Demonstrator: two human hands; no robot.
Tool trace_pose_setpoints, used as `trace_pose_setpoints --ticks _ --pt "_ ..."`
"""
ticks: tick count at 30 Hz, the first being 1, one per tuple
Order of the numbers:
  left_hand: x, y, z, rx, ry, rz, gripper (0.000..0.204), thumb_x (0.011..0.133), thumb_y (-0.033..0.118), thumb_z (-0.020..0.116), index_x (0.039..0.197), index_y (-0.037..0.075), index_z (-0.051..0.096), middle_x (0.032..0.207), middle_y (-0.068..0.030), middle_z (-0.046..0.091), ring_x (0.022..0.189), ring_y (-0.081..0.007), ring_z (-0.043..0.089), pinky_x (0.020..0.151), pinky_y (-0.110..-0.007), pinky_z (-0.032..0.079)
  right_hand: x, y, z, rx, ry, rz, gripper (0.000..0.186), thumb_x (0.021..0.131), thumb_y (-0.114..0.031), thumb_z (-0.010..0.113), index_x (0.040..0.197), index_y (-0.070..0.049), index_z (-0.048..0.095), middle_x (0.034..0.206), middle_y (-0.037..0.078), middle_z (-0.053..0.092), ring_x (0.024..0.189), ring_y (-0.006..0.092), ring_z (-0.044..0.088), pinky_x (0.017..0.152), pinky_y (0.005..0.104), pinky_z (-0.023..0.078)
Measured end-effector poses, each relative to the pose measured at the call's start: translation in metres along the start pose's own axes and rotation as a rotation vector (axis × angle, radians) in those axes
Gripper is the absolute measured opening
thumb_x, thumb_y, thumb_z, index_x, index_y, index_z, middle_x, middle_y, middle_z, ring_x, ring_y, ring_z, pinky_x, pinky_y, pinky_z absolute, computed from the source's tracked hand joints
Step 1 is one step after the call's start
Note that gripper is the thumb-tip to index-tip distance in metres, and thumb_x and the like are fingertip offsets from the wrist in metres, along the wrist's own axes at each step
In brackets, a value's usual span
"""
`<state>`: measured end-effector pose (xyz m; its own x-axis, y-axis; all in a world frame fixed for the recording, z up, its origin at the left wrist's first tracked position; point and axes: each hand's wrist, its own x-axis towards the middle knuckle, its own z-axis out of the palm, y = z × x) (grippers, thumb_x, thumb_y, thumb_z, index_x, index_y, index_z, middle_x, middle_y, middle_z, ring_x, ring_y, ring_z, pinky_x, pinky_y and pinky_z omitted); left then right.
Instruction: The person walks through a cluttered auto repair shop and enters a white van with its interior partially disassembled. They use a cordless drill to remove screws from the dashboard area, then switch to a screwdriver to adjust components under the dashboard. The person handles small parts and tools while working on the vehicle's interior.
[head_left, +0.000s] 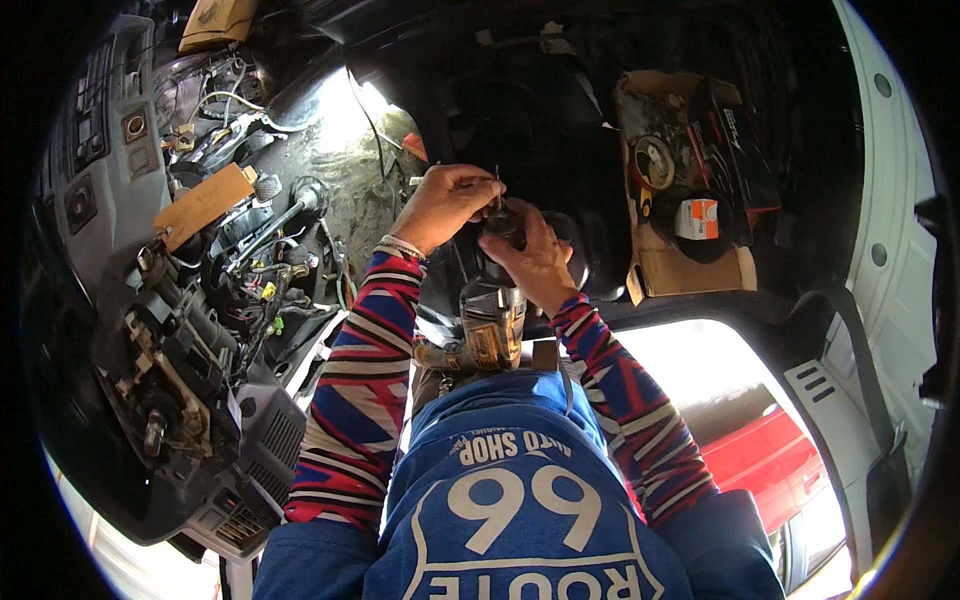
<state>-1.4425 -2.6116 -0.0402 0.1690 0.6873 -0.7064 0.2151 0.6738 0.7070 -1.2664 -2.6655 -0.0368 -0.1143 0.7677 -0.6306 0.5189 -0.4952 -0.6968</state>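
Left hand [450,207] has its fingertips pinched on what looks like a thin metal bit [497,174]; right hand [537,260] curls round the dark round chuck [507,230]. Reads as bit fitting: hold it centred and straight, snug evenly, check it sits true. Black-and-yellow power drill [493,325]: frame centre, nose toward top edge, long axis near vertical.
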Motion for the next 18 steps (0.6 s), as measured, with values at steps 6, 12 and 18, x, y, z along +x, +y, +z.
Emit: trace_pose_setpoints --ticks 6,12,18 --pt "-0.001 -0.002 0.003 -0.051 0.019 0.042 0.025 0.098 0.022 0.070 0.104 -0.002 0.075 0.082 -0.0022 0.070 0.072 -0.0079 0.063 0.067 -0.024 0.053 0.008 0.005 -0.005 -0.007 -0.156 0.134 0.070 0.074 -0.056 0.083 0.118 -0.005 0.064 0.112 0.011 0.072 0.108 0.0291 0.066 0.102 0.0463 0.033" --pt "-0.002 -0.002 0.002 -0.031 0.019 0.021 0.025 0.098 0.022 0.071 0.103 -0.002 0.075 0.083 -0.0026 0.071 0.073 -0.0084 0.064 0.068 -0.024 0.054 0.000 0.016 0.015 -0.120 0.108 -0.116 0.066 0.075 -0.053 0.085 0.116 -0.005 0.065 0.104 0.010 0.072 0.102 0.0271 0.067 0.102 0.0467 0.035" --pt "-0.001 0.000 0.003 -0.018 0.032 0.000 0.027 0.097 0.025 0.072 0.103 -0.001 0.075 0.085 -0.0025 0.071 0.075 -0.0085 0.065 0.069 -0.024 0.055 0.004 0.014 0.004 0.087 -0.095 0.101 0.069 0.075 -0.052 0.084 0.122 -0.007 0.062 0.102 0.009 0.073 0.103 0.0284 0.067 0.100 0.0479 0.036"
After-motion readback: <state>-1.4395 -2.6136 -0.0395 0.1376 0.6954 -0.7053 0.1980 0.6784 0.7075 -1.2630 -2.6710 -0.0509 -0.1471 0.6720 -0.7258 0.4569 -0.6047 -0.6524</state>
